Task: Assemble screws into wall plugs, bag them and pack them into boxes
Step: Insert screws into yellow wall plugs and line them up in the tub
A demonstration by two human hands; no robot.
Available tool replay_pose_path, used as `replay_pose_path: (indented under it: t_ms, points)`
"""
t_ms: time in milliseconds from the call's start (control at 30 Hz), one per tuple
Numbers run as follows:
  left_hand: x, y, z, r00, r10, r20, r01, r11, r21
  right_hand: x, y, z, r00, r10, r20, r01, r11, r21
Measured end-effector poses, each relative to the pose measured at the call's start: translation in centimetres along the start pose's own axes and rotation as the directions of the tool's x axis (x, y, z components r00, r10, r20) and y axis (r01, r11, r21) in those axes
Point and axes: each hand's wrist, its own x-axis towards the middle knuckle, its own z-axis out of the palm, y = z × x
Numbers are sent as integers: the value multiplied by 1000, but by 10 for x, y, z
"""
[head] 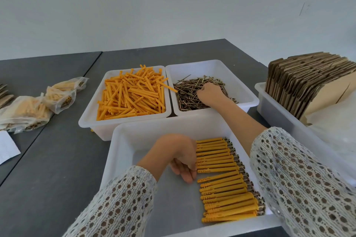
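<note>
Grey table [57, 169], pale wall [173, 5], white paper sheet [6, 147] at left edge

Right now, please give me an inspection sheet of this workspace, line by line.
Surface: dark grey table, seam at left.
Job's things: tub of orange plugs; tub of screws; near tub with row of assembled plugs; filled bags; flat cardboard boxes upright in a right tub.
Clutter: white paper at left edge.
Hands: left hand touches the row's tips; right hand reaches into the screws, grip hidden.
Cables: nothing seen.
Surroundings: plain pale wall.
</note>
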Motion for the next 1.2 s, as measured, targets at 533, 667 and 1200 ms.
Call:
replay_pose_path:
  t_ms: [533, 667, 1200]
  points:
    - [1, 1, -5, 998, 24, 64, -26, 999, 20, -3, 1, -1, 1000, 28, -9, -28, 1000, -11]
    - [-1, -1, -7, 993, 42, 111, -41, 999, -16, -8, -4, 2, 995, 94, 20, -88, 972, -218]
    - [-2, -10, -13, 935, 104, 338, -50, 985, -167, -7, -4, 2, 992, 70, 107, -39, 961, -274]
